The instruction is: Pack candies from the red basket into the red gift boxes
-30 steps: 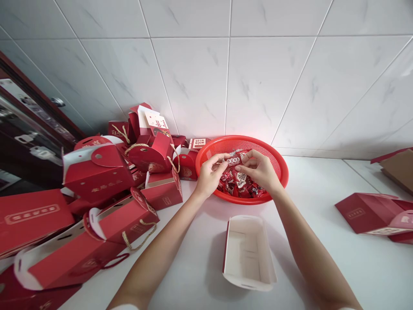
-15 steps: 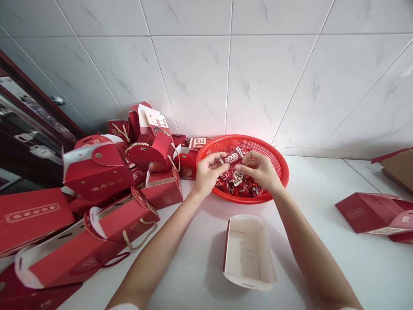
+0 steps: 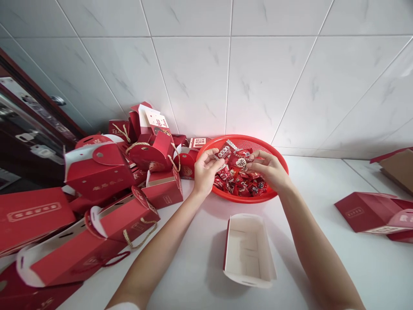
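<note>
Over the red plastic basket [image 3: 283,165], my left hand [image 3: 205,174] pinches a flat dark red candy packet [image 3: 226,150] with checkered ends, held at a slant. My right hand [image 3: 272,171] has its thumb and fingers closed on a red wrapped candy [image 3: 240,162] with a white round label and lettering. Below both hands, several red wrapped candies [image 3: 240,188] fill the basket. In front of it stands an open box [image 3: 248,247], white inside with a red outer side; its bottom is bare.
Red gift boxes [image 3: 97,170], some with rope handles, crowd the left side of the white counter [image 3: 190,262]. More red boxes [image 3: 364,211] and a brown cardboard piece [image 3: 400,170] lie at the right. A tiled wall [image 3: 193,82] rises behind the basket.
My right hand has shifted right, and the labelled candy now shows apart from the packet. The packet in my left hand has tilted more steeply. The open box stays put.
</note>
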The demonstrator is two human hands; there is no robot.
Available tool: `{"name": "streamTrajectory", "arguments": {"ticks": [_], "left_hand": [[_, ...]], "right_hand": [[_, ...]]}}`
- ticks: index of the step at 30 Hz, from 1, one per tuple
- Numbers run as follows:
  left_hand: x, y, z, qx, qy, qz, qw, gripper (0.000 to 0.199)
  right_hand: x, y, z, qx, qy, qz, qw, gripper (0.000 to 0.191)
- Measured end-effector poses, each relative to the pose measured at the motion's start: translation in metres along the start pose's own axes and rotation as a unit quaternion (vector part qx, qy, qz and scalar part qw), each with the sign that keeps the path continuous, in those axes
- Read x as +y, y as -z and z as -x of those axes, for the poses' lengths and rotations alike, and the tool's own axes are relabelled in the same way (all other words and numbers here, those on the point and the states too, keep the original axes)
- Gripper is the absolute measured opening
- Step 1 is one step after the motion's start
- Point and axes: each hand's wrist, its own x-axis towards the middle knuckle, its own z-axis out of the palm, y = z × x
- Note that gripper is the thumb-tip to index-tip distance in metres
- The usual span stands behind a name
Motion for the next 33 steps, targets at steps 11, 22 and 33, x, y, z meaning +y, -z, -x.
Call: {"name": "streamTrajectory", "arguments": {"ticks": [11, 22, 33], "left_hand": [[0.002, 0.005, 0.002, -0.101, 0.006, -0.101, 0.990, 0.031], [-0.001, 0.006, 0.003, -0.079, 0.002, -0.101, 0.992, 0.042], [-0.003, 0.005, 0.002, -0.037, 0.007, -0.078, 0.996, 0.043]], "right_hand": [[0.004, 0.000, -0.001, -0.024, 0.007, 0.068, 0.997, 0.038], [-0.002, 0.003, 0.001, -0.031, 0.003, 0.093, 0.995, 0.039], [0.016, 0.010, -0.009, -0.197, -0.083, 0.491, 0.845, 0.016]]}}
